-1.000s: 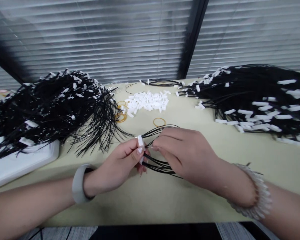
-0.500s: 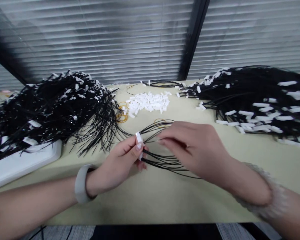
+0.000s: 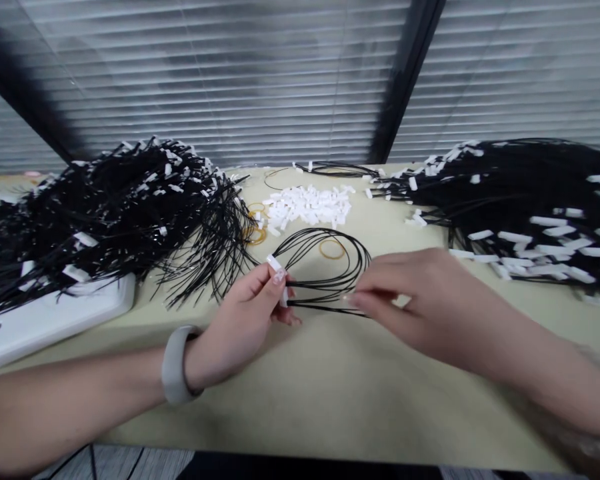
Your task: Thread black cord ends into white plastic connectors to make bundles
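My left hand (image 3: 247, 313) pinches a long white connector housing (image 3: 273, 262) between thumb and fingers. Black wires (image 3: 330, 233) run out of its right side and bend round in a wide loop. To the right, my right hand (image 3: 410, 300) has thumb and forefinger pressed together over the lower strands, at what looks like a black wire; motion blurs the fingertips. Part of the loop passes behind that hand. A yellow rubber band (image 3: 332, 249) lies on the table, seen through the loop.
Small white connectors (image 3: 307, 205) lie heaped at the table's back middle, beside more rubber bands (image 3: 255, 235). Large piles of black wires with white connectors stand left (image 3: 125, 200) and right (image 3: 535, 193). A white case (image 3: 60, 327) sits under the left pile. Blinds (image 3: 280, 80) rise behind.
My right hand has moved to the right, away from the connector, and more of the wire loop shows. My left hand keeps its hold. The view has shifted slightly left.
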A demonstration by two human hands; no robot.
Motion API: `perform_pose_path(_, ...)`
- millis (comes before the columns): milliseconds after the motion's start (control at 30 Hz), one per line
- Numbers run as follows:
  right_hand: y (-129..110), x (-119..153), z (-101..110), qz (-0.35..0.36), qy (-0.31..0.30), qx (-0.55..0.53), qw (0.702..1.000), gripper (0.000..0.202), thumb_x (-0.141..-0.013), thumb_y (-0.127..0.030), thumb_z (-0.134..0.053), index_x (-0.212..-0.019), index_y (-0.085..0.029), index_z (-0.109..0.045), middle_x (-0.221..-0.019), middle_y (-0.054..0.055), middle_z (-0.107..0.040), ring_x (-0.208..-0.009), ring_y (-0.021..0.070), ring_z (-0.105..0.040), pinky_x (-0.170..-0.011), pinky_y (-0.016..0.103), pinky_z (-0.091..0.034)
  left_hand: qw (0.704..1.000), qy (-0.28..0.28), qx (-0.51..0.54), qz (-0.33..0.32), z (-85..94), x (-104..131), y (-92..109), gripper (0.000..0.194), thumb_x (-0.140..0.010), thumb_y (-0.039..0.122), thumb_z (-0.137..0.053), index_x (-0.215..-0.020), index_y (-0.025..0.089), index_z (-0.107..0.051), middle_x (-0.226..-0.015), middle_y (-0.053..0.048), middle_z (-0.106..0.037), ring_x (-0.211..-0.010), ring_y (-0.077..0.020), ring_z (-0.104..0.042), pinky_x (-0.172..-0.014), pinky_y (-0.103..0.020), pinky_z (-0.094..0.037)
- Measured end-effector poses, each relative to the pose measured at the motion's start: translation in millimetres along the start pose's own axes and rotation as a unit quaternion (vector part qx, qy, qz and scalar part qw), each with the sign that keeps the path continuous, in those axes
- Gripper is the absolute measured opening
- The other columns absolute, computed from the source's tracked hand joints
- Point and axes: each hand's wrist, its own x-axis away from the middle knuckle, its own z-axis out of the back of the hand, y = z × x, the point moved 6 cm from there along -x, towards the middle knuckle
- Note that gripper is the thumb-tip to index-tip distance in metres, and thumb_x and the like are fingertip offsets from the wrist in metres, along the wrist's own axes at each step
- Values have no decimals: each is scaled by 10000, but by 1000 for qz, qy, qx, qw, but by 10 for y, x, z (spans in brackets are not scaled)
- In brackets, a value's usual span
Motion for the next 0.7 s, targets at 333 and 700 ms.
perform_pose_path(333, -62, -9, -390, -8, -126, -8, 992, 240, -864, -217, -402, -714, -155, -578, -684, 4, -563, -642, 105, -491, -604, 248, -340, 997, -33, -65, -21, -6, 35, 2, 172, -856, 334, -481, -791, 180, -515, -775, 26, -525, -622, -93, -588, -619, -243, -491)
perform_pose_path(700, -97, -23, -378, -25, -113, -59, 991, 273, -866, -213, -400, -628, -159, -522, -541, -31, -488, -535, 75, -408, -548, 231, -277, 987, -29, -150, -57, 8, 49, 53, 204, -863, 342, -461, -775, 168, -517, -671, 21, -528, -543, -91, -523, -532, -229, -440)
